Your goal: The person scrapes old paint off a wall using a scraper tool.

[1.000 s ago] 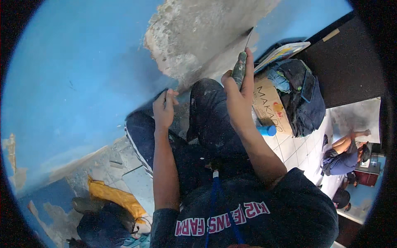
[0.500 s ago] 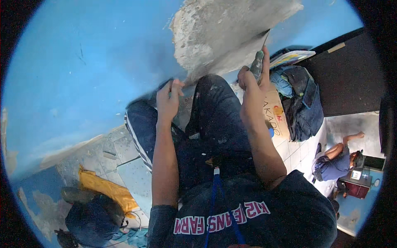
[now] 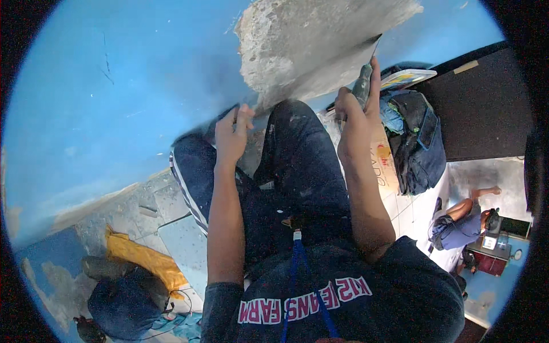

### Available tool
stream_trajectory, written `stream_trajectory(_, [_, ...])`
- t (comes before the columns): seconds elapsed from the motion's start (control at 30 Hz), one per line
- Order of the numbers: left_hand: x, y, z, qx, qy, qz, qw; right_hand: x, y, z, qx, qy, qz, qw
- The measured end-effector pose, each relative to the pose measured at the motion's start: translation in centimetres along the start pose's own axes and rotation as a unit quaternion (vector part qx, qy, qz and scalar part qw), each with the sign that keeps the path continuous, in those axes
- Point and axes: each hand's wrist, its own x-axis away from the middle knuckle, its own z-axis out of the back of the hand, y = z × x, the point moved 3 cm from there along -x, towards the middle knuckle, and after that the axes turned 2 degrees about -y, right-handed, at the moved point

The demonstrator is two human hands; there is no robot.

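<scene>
My right hand [image 3: 355, 123] grips a scraper [image 3: 362, 86] by its dark grey-green handle, the index finger stretched along it. Its thin blade appears nearly edge-on, with the tip at the bare grey patch [image 3: 303, 51] of the blue wall [image 3: 154, 68]. I cannot tell whether the blade presses on the surface. My left hand [image 3: 231, 137] hovers by the wall beside my bent knee, its fingers loosely curled and slightly apart. Nothing shows in it, though its palm side is partly hidden.
At my right stands a cardboard box [image 3: 384, 166] with dark clothes [image 3: 420, 143] on it, near a black panel [image 3: 486, 103]. Lower left lie a yellow sack [image 3: 143, 260] and a dark blue bag [image 3: 126, 306] on the tiles. Another person [image 3: 460, 226] sits farther right.
My right hand and the scraper have shifted slightly up and to the right along the grey patch. My left hand has stayed almost still.
</scene>
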Motion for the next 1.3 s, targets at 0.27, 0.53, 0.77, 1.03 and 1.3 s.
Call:
stream_trajectory(0.27, [-0.2,0.4,0.4,0.006,0.014,0.017,1.000,0.1,-1.2,-0.1,-0.019,-0.004,-0.027,0.999])
stream_trajectory(0.53, [0.1,-0.5,0.3,0.021,0.016,0.005,1.000,0.0,-1.1,-0.2,-0.021,-0.007,-0.014,1.000])
stream_trajectory(0.77, [-0.1,0.3,0.5,0.014,0.015,0.013,1.000,-3.0,-1.0,1.8,-0.066,0.027,-0.015,0.997])
stream_trajectory(1.03, [-0.3,-0.4,-0.1,0.015,0.009,0.018,1.000,0.0,0.1,0.4,0.015,-0.004,-0.014,1.000])
stream_trajectory(1.3, [-0.3,-0.5,-0.1,-0.001,0.000,0.042,0.999,0.6,-0.7,0.1,-0.042,-0.012,-0.044,0.998])
